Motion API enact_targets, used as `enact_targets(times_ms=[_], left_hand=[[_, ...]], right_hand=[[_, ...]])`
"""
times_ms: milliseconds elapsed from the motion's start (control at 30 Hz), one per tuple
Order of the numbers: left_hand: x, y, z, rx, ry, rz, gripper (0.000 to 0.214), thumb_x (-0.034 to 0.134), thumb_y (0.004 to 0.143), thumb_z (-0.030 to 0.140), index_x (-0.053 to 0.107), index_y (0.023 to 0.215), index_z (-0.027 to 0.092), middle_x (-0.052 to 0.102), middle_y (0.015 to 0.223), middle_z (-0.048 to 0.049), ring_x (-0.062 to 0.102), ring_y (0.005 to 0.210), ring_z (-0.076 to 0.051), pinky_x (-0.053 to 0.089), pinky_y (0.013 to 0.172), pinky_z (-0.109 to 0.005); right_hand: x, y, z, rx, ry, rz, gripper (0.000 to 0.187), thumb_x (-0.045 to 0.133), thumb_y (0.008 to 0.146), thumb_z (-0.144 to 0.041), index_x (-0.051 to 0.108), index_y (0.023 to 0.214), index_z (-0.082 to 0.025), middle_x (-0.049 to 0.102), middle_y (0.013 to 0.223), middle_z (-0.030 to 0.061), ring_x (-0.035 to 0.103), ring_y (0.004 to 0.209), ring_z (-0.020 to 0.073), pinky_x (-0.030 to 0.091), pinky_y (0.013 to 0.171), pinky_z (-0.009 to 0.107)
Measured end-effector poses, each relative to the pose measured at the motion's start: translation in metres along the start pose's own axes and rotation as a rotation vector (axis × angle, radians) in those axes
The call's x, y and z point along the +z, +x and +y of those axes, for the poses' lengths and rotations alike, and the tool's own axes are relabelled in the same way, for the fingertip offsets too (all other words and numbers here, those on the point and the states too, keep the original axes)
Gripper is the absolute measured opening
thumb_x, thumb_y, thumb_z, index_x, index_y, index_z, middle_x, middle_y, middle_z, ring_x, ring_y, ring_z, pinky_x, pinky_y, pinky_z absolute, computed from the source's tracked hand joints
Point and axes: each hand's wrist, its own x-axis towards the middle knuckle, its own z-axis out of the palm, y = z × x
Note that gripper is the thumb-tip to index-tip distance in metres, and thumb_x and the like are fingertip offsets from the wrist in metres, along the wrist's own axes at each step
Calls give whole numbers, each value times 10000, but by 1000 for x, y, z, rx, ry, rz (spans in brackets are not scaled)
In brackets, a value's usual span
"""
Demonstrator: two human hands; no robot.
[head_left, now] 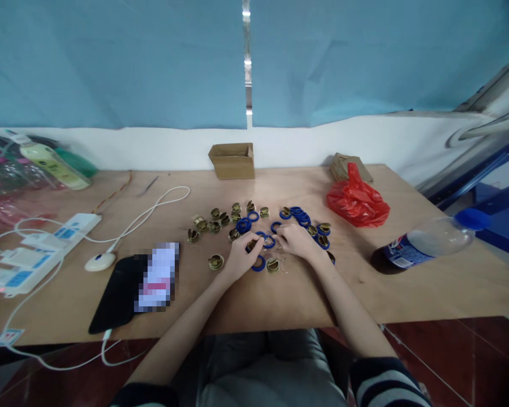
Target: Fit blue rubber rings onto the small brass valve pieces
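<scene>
My left hand [242, 255] is closed on a round brass-coloured metal piece [251, 245], partly hidden by its fingers. Close to its right, my right hand [297, 241] has its thumb and fingers pinched together; what they hold is too small to make out. Between the two sets of fingertips is a blue ring [270, 242]. Below them on the table lie another blue ring [258, 263] and a brass-coloured piece with a pale rim [272, 265]. Several similar pieces [214, 227] are spread to the left, and blue rings [300, 215] overlap in a row beyond my right hand.
A wooden table [348, 294] carries an open cardboard box [233, 164], a red plastic bag [358, 200] and a cola bottle [428, 240] lying at the right. On the left are a phone [159, 277], a black flat device [116, 294], a white mouse [100, 262] and a power strip [46, 257] with cables.
</scene>
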Motion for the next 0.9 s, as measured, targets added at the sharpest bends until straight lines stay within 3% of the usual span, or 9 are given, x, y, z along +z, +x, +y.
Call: enact_targets(times_ms=[433, 900], left_hand=[[1, 0, -1, 7, 9, 4, 229, 549, 951, 299, 634, 761, 204, 685, 771, -10, 643, 768, -161, 490, 759, -283], [1, 0, 0, 3, -4, -3, 224, 551, 949, 290, 623, 757, 200, 673, 766, -12, 635, 762, -161, 479, 753, -287]], right_hand=[[-1, -1, -1, 81, -85, -12, 462, 405, 1041, -395, 753, 869, -144, 756, 885, 147, 707, 829, 239, 447, 703, 277], [2, 0, 1, 89, -63, 3, 342, 365, 1056, -309, 663, 1003, -150, 740, 1002, 125, 699, 916, 227, 436, 748, 274]])
